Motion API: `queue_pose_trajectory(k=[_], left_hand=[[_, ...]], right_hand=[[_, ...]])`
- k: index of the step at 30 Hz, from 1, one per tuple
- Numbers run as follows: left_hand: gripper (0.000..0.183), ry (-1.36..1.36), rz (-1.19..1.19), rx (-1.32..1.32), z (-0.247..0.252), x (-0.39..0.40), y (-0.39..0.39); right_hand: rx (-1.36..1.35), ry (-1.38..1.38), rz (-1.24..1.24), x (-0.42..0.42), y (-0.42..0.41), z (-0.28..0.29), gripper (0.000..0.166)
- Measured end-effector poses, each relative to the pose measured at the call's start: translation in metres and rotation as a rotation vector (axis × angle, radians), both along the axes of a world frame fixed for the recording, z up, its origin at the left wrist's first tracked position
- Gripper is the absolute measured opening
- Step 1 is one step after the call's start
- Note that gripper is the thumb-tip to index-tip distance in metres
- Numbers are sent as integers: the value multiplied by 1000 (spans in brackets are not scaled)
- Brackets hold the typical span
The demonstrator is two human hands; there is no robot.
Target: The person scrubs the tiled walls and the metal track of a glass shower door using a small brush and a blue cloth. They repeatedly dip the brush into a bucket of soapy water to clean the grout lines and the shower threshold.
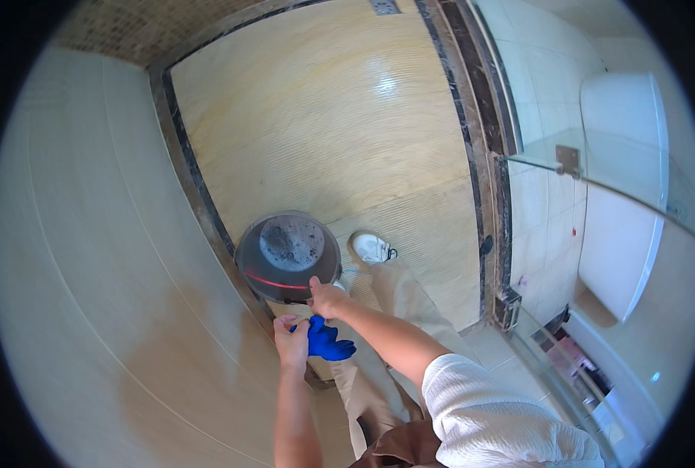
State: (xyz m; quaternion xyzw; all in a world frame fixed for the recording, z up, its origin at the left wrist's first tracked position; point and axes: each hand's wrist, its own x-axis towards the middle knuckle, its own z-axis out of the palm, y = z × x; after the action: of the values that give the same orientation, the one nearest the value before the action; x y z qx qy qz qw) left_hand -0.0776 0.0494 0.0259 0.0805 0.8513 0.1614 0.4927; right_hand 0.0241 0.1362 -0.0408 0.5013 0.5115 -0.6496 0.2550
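My left hand (292, 345) pinches a bright blue glove (328, 342), which hangs limp to its right over my trouser leg. Just above it, my right hand (327, 299) is at the near rim of a grey bucket (248, 240), thumb pointing up. Its curled fingers meet a small dark piece (294, 301) at the rim; whether they grip it cannot be made out. A thin red strip (277, 285) crosses the bucket's near side and ends at my thumb. Foamy water (292, 243) lies in the bucket.
The bucket stands on a ribbed beige floor (324, 128) beside a tiled wall (90, 234). My white shoe (372, 248) is to its right. Further right are a dark stone threshold (487, 117), a glass panel (616, 187) with metal fittings, and a white bathtub-like fixture (622, 234).
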Motion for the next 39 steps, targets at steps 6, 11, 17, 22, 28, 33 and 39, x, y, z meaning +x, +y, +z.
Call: queue_pose_trajectory(k=[6, 11, 17, 22, 28, 33, 39], left_hand=[[30, 34, -154, 79, 33, -24, 5], [27, 162, -416, 100, 62, -45, 20], [26, 197, -567, 103, 91, -26, 75], [30, 132, -777, 178, 73, 14, 125], [33, 39, -923, 106, 69, 92, 197], [32, 6, -1041, 89, 78, 155, 251], [30, -70, -1201, 107, 56, 183, 305]], right_hand=[[65, -20, -256, -4, 1, 29, 40], [57, -40, -379, 25, 23, 69, 42], [53, -65, -722, 93, 46, 115, 51], [97, -138, -1250, 149, 45, 104, 47], [47, -151, -1862, 204, 74, 77, 38], [99, -147, -2182, 251, 108, 61, 36], [194, -264, -2311, 316, 127, 37, 32]])
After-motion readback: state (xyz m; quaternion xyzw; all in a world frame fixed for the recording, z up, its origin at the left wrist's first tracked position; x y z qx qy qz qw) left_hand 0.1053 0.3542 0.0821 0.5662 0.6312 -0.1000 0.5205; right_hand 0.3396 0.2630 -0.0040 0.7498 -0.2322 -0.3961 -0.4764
